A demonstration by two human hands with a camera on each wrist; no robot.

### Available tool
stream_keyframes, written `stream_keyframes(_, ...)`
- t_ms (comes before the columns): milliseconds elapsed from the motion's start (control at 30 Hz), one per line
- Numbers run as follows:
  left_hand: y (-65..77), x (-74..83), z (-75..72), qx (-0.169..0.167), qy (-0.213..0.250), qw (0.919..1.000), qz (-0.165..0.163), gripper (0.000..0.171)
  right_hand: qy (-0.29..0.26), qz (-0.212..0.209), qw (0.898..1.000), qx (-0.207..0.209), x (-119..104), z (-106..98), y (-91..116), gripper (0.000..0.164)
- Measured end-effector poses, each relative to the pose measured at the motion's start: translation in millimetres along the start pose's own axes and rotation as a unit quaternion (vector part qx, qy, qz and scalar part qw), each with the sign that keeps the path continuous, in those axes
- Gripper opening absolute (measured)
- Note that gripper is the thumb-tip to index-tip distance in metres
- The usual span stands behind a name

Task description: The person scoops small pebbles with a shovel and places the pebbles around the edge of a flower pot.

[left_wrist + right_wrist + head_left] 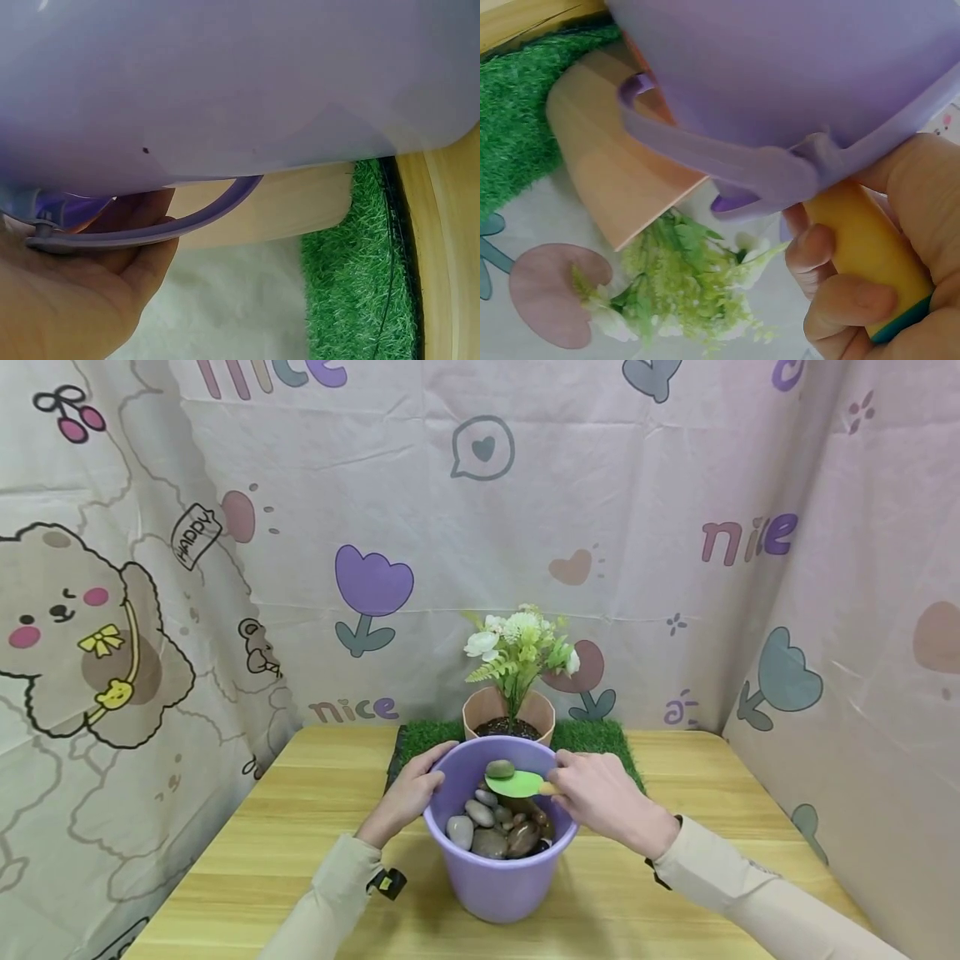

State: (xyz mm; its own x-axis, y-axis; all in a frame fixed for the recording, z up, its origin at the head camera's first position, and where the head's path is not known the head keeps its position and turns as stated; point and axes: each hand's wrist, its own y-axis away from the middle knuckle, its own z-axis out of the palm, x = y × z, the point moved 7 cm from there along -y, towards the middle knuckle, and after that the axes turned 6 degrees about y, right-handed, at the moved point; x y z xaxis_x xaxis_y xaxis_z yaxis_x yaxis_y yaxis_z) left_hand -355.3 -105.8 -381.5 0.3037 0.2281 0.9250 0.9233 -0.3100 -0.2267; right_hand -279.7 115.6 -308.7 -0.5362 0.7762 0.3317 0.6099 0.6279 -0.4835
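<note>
A purple bucket [498, 881] stands on the table with several smooth stones [489, 842] inside. My left hand [405, 789] holds its left rim, and the left wrist view shows the fingers by the bucket's handle [150, 238]. My right hand [600, 793] grips a small garden trowel by its yellow handle [866, 255] at the bucket's right rim. The trowel's green blade [517, 785] reaches over the bucket's opening. On the blade's left end lies a greenish-grey stone [500, 768]. The stones in the bucket are grey and brown, and some look wet.
Behind the bucket, a peach flowerpot [546, 717] with dark soil holds white flowers [519, 639]. It stands on a green artificial grass mat [603, 743] at the back of the wooden table [300, 860]. A printed cloth [510, 510] hangs around the table.
</note>
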Motion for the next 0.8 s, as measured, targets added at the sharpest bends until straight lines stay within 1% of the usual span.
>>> stream_keyframes(200,-1.2,-0.7,-0.1,0.002,0.001,1.0,0.004,0.061,-0.04,0.017,0.999,-0.016,7.9,5.9,0.6,0.008)
stream_keyframes(333,-0.9,-1.1,0.0,0.002,0.002,1.0,0.003,0.061,-0.048,0.019,0.999,-0.013,8.9,6.1,1.9,0.005)
stream_keyframes(600,-0.3,-0.9,0.0,-0.002,-0.01,0.9999,0.003,0.06,-0.04,0.011,0.999,0.029,9.0,4.3,6.6,0.014)
stream_keyframes(800,0.0,-0.6,0.3,-0.002,-0.009,1.0,0.001,0.059,-0.04,0.017,0.998,0.053,12.3,4.7,11.3,0.013)
